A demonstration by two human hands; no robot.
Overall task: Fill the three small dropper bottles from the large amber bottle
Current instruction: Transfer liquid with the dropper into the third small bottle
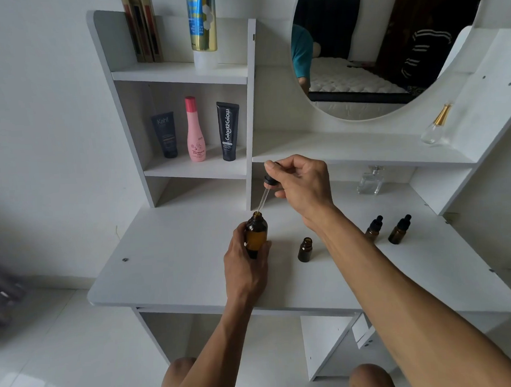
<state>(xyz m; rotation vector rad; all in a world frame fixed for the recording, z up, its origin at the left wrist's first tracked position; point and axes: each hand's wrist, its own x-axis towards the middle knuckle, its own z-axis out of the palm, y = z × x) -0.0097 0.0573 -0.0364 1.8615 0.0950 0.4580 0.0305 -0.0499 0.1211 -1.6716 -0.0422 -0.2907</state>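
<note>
Gripping amber bottle [256, 234], left hand [246, 262] hides base; right hand [301, 185] pinching dropper [266, 189].

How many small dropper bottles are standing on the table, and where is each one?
3. One open small bottle stands just right of the large amber bottle. Two capped ones stand further right, beyond the right forearm: one partly hidden by the arm, the other beside it.

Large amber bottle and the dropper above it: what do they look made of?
Large amber bottle: probably glass, brown, see-through and glossy, though tinted plastic could look alike. Dropper: clear thin tube, likely glass, with a black collar, probably plastic.
</note>
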